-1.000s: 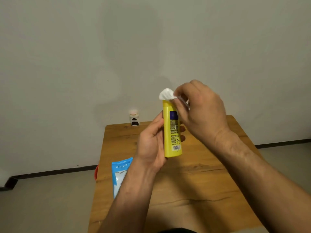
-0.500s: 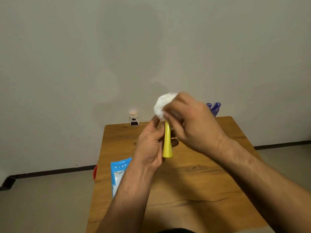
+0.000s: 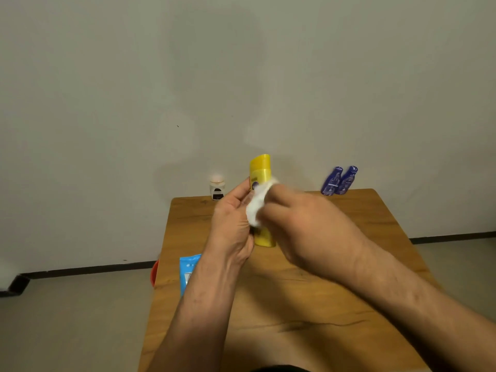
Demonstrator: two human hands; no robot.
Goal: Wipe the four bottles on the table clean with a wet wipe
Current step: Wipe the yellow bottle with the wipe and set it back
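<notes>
My left hand (image 3: pixel 233 224) grips a tall yellow bottle (image 3: pixel 261 167) upright above the wooden table (image 3: pixel 308 304). My right hand (image 3: pixel 303 226) presses a crumpled white wet wipe (image 3: pixel 256 208) against the bottle's middle. Only the yellow cap end and the bottom of the bottle show past my hands. Two dark blue bottles (image 3: pixel 339 181) stand side by side at the table's far right edge. A small white bottle with a dark label (image 3: pixel 217 187) stands at the far left edge, against the wall.
A blue wet-wipe pack (image 3: pixel 189 269) lies near the table's left edge, partly hidden by my left forearm. Something red-orange (image 3: pixel 154 273) peeks out beside the table's left side, low down. A plain wall stands right behind the table.
The wipe and my right hand slid down from the bottle's top to its middle. The bottle turned, and its yellow cap end now shows above my hands.
</notes>
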